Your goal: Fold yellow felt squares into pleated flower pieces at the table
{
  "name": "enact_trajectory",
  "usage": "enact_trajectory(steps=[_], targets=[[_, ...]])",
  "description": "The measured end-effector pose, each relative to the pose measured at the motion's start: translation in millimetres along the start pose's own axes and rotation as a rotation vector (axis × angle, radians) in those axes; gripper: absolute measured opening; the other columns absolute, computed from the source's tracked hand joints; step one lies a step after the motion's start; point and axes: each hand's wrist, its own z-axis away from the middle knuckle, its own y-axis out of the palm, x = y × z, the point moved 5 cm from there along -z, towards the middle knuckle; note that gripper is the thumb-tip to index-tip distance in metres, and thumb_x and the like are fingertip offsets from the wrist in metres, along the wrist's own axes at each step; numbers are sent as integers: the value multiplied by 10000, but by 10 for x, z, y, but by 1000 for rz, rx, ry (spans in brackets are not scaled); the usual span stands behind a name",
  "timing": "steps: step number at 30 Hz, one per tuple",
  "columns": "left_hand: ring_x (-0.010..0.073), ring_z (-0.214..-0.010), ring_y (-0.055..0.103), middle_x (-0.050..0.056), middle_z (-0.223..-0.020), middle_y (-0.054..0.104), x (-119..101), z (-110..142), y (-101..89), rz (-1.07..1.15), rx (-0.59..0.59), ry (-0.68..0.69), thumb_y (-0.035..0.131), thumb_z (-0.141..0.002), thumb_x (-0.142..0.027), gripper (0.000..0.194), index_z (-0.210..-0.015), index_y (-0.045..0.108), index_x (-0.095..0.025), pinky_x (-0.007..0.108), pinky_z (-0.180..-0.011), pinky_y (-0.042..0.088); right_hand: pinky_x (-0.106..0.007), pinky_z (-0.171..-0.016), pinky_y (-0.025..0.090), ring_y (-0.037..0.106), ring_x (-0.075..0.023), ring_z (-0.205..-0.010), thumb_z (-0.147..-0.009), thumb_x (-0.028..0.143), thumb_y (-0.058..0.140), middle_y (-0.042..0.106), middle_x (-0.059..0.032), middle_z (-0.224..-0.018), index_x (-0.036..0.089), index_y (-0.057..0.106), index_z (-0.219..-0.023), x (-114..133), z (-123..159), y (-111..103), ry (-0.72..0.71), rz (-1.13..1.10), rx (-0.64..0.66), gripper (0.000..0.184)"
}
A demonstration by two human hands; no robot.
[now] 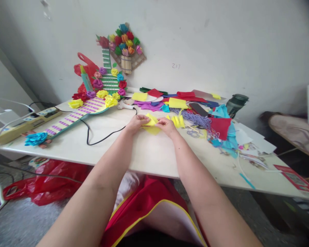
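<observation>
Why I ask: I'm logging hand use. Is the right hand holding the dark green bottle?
No, the right hand pinches yellow paper, while the bottle is off to the right.

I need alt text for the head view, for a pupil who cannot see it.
A person's left hand and right hand pinch yellow paper at a white table. Flowers trim striped boards at left; coloured sheets and purple string lie behind and to the right.

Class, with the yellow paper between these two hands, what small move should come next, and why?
Probably steady the yellow paper with the left hand while the right hand folds its side inward: the hands pinch opposite sides, the middle showing between.
</observation>
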Motion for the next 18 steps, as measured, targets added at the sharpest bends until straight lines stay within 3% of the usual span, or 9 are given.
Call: enact_trajectory(steps=[7, 13, 18], targets=[[125, -630, 612, 5, -623, 638, -4, -1, 5, -2, 10, 6, 853, -465, -355, 414, -719, 627, -119, 261, -670, 495, -341, -827, 451, 612, -197, -846, -597, 229, 698, 660, -42, -781, 180, 586, -560, -12, 22, -5, 98, -54, 0, 129], [109, -625, 601, 8, -664, 648, 48, -29, 5, -49, 35, 4, 842, -489, -365, 402, -720, 629, -114, 252, -665, 480, -307, -766, 468, 599, -149, -752, -626, 376, 703, 660, -16, -782, 168, 622, -804, -83, 39, -74, 283, -274, -114, 286], [115, -638, 606, 28, -720, 673, 44, -3, 57, -115, 84, 5, 815, -542, -389, 385, -757, 644, -118, 242, -641, 468, -275, -679, 471, 594, -131, -692, -590, 330, 748, 660, -10, -765, 150, 640, -848, -80, 76, -14, 424, -408, -40, 333]])
